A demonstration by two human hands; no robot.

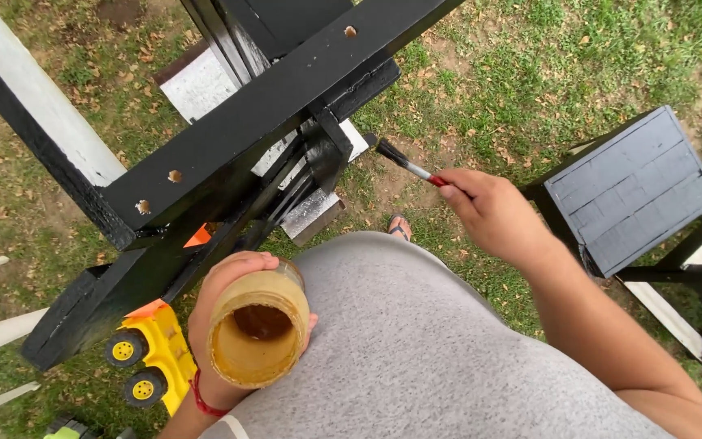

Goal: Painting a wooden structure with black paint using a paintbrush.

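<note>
Right now the right hand [493,213] is closed around a paintbrush [406,165], its bristles just beside a wet black wooden frame [229,138]. The brush's long line runs from the hand up and left, tip toward the frame. Short, soft strokes along the wood should work best. The left hand [221,325] wraps a yellowish plastic jar [260,328], mouth facing up, near the frame's lower end.

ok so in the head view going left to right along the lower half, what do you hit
yellow toy truck → left hand → jar held in it → right hand holding the paintbrush → dark slatted panel
</note>
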